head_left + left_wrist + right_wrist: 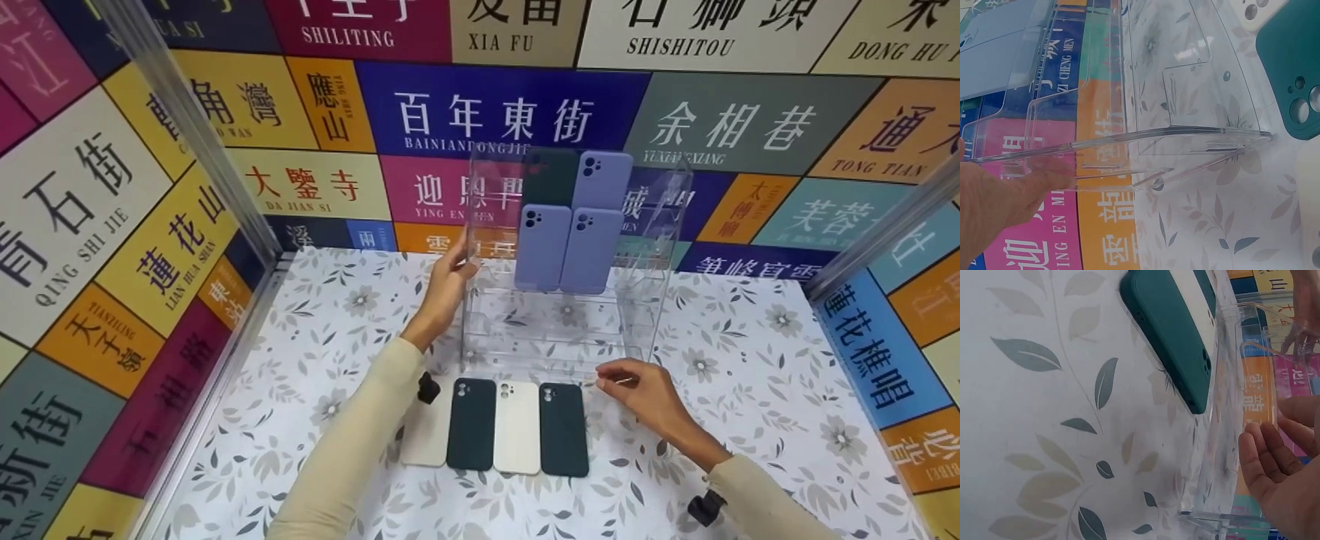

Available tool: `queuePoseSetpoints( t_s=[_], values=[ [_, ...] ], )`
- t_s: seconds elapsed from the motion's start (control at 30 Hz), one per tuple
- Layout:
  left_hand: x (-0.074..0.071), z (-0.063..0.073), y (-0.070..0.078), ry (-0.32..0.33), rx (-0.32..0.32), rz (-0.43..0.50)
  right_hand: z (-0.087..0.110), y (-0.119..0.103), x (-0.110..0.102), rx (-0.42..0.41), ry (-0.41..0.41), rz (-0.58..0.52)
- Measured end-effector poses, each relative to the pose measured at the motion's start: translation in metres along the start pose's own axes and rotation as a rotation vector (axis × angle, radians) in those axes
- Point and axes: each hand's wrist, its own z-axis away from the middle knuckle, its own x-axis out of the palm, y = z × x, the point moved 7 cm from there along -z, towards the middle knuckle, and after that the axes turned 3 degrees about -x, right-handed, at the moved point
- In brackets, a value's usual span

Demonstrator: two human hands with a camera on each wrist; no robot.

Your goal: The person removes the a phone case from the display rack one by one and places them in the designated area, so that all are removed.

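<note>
A clear acrylic display stand (570, 341) with stepped shelves stands on the table. My left hand (448, 289) grips its left side panel, seen at the panel's edge in the left wrist view too. The stand's upper shelf bears a dark green phone case (549, 178) and a purple phone case (604, 178). On the shelf below, two more purple phone cases (541, 247) lean side by side. Close to the stand's front right corner, my right hand (641, 386) hovers with loosely curled fingers and holds nothing. Its bent fingers (1258, 461) show in the right wrist view.
In front of the stand lies a row of phone cases: a cream one (427, 431) partly behind the left wrist, a dark green one (471, 424), another cream one (517, 427) and another dark green one (564, 429). Sign-covered panels (510, 105) rise behind the flower-patterned tabletop (750, 375).
</note>
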Motion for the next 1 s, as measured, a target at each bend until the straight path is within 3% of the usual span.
queuePoseSetpoints(
  t_s=[0.3,0.57,1.0],
  values=[
    [-0.001,0.0,-0.001,0.012,0.002,0.011,-0.002,-0.007,-0.015,-0.002,0.001,-0.036],
    [0.0,0.001,-0.001,0.001,0.005,0.009,-0.009,-0.021,-0.028,-0.041,0.003,0.003],
    [0.0,0.0,-0.001,-0.022,0.008,0.011,-0.033,-0.043,-0.055,-0.069,0.026,0.001]
  ],
)
